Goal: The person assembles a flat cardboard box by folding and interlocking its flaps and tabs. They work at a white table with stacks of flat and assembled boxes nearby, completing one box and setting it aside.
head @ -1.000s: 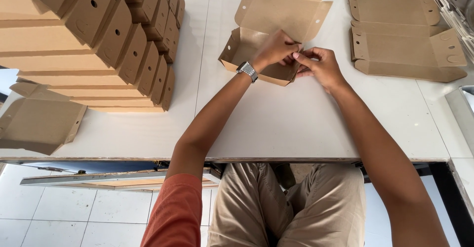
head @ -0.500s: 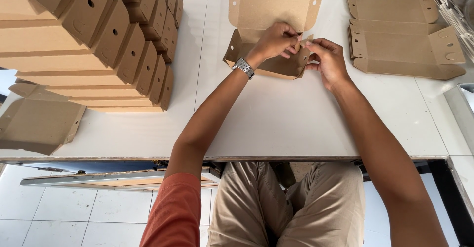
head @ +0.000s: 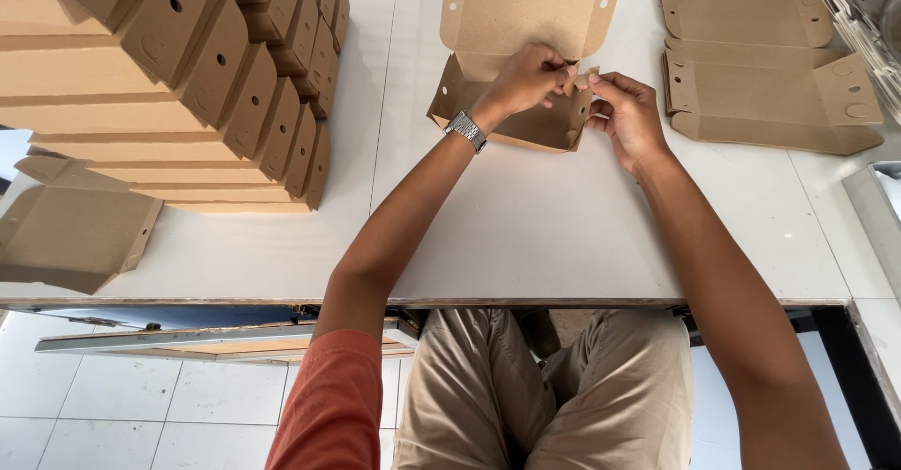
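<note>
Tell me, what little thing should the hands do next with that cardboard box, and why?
Probably press the small corner tab into the side wall of the cardboard box. The left hand and right hand both pinch at that near right corner, the lid stands upright and open, and the corner does not look locked yet.

Only 1 view is given, taken from a camera worn on the head of a seated person. It is pointed steeply down and forward, so the white worktop is seen almost from above. The 2 forearms are stretched away from the lens toward the far edge. The person's lap is shown at the bottom, close to the camera. No second view is given, so no part is shared.
</note>
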